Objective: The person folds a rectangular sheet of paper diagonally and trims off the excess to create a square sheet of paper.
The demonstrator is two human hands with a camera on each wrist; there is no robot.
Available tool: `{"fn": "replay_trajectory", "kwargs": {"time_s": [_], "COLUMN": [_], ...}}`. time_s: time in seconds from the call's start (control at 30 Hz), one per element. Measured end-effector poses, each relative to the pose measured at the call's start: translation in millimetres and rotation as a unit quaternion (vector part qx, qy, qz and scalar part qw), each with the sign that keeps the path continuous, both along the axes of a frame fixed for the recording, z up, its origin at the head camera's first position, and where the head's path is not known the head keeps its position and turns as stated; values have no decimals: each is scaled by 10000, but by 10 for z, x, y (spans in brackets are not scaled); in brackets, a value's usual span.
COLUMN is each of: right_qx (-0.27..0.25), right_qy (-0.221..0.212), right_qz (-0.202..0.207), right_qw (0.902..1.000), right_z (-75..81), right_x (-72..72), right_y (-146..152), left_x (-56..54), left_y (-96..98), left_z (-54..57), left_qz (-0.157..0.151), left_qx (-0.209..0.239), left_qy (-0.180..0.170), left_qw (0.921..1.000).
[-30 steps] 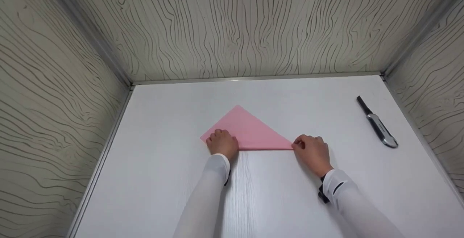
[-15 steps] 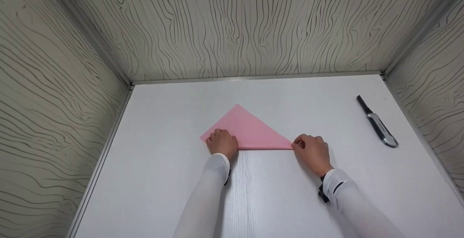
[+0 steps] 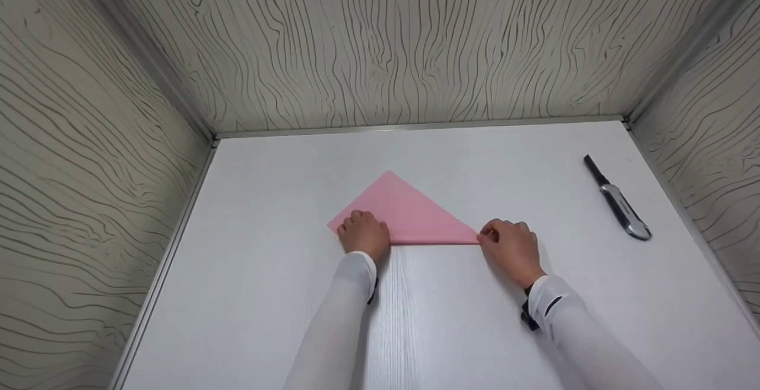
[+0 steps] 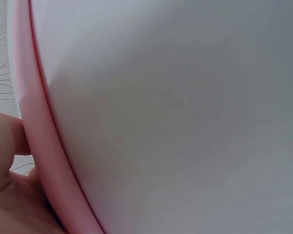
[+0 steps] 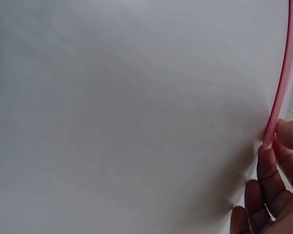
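A pink sheet of paper (image 3: pixel 409 212), folded into a triangle, lies on the white table with its long folded edge toward me. On its left part rests my left hand (image 3: pixel 363 235), fingers bent over the surface and covering part of the fold. My right hand (image 3: pixel 512 253) pinches the right corner between thumb and fingertips. In the right wrist view the thumb (image 5: pixel 289 135) and fingers (image 5: pixel 268 170) meet at the end of the pink fold (image 5: pixel 283 83). From the left wrist, the rounded fold (image 4: pixel 44 126) runs beside the left hand (image 4: pixel 10 185).
A black and silver lighter (image 3: pixel 620 203) with a long dark nozzle lies at the table's right side. Wood-patterned panels (image 3: pixel 380 46) enclose the white table (image 3: pixel 261 200) at the back and both sides, with metal strips along their edges.
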State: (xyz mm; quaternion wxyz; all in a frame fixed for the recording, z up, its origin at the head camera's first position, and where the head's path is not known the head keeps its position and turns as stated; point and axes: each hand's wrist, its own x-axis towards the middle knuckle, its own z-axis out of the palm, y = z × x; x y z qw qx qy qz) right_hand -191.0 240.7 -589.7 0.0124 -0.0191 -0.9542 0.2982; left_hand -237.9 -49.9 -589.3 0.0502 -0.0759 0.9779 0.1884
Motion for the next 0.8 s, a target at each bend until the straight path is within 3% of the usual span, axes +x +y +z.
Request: {"fn": "replay_trajectory", "kwargs": {"time_s": [0.27, 0.4, 0.63, 0.8], "right_qx": [28, 34, 26, -11], "right_qy": [-133, -219, -235, -279], "right_qz": [-56, -76, -67, -76], "right_qw": [9999, 9997, 9997, 9996], "right_z": [17, 25, 11, 2], "right_x": [-14, -12, -6, -8], "right_y": [2, -3, -8, -11], "left_x": [-14, -4, 25, 46], "left_y": [28, 39, 105, 139], "left_z": [-67, -56, -4, -16], "left_qz": [14, 15, -335, -474], "left_qx": [-33, 155, 731, 680], "left_qy": [67, 171, 268, 342], "left_qw": [10000, 9997, 9964, 9960]}}
